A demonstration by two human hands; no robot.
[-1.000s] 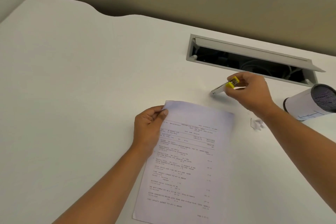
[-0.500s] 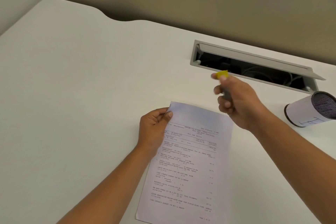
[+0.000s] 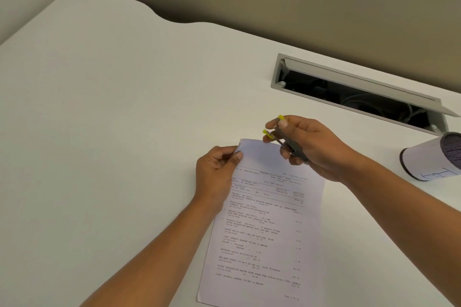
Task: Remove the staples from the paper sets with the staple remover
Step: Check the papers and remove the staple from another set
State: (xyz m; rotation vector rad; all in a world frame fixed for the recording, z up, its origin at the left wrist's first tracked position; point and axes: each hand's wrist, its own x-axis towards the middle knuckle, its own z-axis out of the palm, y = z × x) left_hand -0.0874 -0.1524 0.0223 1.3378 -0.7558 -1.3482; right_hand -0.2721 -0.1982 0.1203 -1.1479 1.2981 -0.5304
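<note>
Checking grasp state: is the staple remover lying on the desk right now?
No. The right hand holds the staple remover above the top edge of the paper set, off the desk.

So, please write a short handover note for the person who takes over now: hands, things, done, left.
Left hand: pinches the top left corner of the paper set, which lies flat on the desk.
Right hand: holds the staple remover above the sheet's top edge, yellow tips toward that corner.
Done: tool in hand, paper steadied.
Left: bring the tips to the corner and pull the staple; the staple itself is not visible.
</note>
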